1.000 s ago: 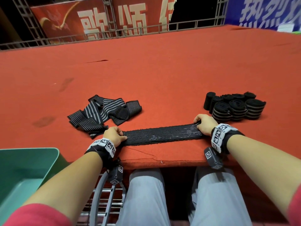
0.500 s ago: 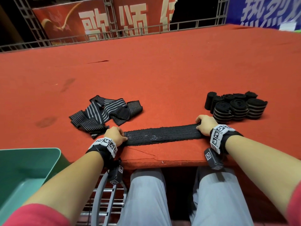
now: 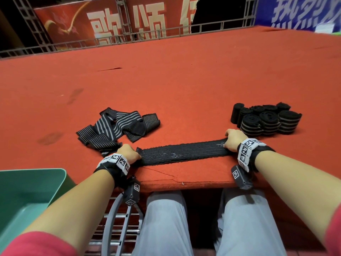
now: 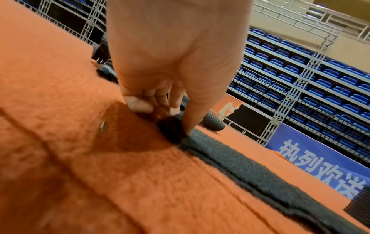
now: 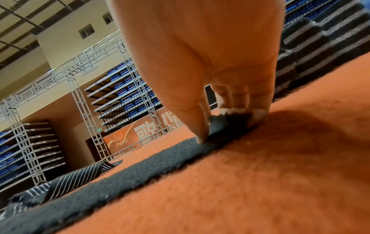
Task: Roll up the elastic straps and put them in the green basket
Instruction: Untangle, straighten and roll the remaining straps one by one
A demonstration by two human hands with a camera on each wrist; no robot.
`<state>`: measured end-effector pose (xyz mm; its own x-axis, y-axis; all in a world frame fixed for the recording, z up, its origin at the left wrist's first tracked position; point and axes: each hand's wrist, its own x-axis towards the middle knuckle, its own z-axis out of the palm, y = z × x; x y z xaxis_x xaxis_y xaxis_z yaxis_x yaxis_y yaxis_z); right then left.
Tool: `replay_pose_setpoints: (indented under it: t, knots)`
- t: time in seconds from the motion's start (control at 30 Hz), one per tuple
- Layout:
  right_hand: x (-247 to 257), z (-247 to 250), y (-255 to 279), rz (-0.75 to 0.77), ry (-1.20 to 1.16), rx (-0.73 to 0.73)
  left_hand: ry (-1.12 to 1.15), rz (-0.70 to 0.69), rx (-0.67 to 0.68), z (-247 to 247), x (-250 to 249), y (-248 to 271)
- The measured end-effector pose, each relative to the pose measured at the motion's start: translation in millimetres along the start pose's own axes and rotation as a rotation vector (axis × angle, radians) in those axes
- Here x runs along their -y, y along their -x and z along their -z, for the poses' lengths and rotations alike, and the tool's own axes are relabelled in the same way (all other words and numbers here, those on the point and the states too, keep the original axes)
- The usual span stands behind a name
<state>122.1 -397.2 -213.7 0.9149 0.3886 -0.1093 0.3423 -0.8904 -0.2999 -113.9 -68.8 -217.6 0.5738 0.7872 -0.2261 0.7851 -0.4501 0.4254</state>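
Strap lies flat and stretched out across the near edge of the red table, black with thin pale lines running along its length. Its left end is pinched by the left hand, whose fingers are curled down on the fabric; the left wrist view shows the thumb pressing the strap's end against the carpet while the other fingers bunch just behind it. Its right end is held by the right hand, fingers curled over the edge; in the right wrist view the thumb pins the strap down and the fingertips grip a small raised fold at the very end. Both hands are closed on this one strap, and both wrists carry bands with black-and-white markers.

Just behind the left hand sits a loose pile of unrolled straps, overlapping and crumpled, some with broader grey stripes. Just behind the right hand stands a cluster of rolls, packed touching one another, most standing on end so their spirals face up.

Down at the lower left, below table level and beside the left forearm, is the green basket; only its corner and part of its inside show. The person's grey trousers fill the space under the table edge. Beyond the far side of the table run a metal railing, a red banner and a blue banner with white characters.
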Motion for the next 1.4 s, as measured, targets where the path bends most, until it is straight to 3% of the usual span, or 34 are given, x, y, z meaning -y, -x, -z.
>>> replay_pose_setpoints:
  t: [0.2, 0.5, 0.67, 0.87, 1.23, 1.4]
  knots:
    - [-2, 4, -1, -0.063, -0.080, 0.074, 0.027, -0.053, 0.042, -1, -8, 0]
    - [24, 34, 15, -0.071, -0.840, 0.083, 0.150, -0.176, -0.101, 16, -26, -4]
    - [35, 57, 34, 0.026, -0.983, 0.083, 0.247, -0.193, -0.108, 30, -49, -12]
    - [43, 70, 40, 0.131, -1.153, 0.076, 0.495, -0.328, -0.152, 32, -90, -40]
    - [49, 70, 20, 0.225, -1.353, 0.009, 0.573, -0.387, -0.237, 8, -164, -104]
    - [50, 48, 9, 0.195, -1.405, 0.008, 0.618, -0.358, -0.161, -13, -180, -138]
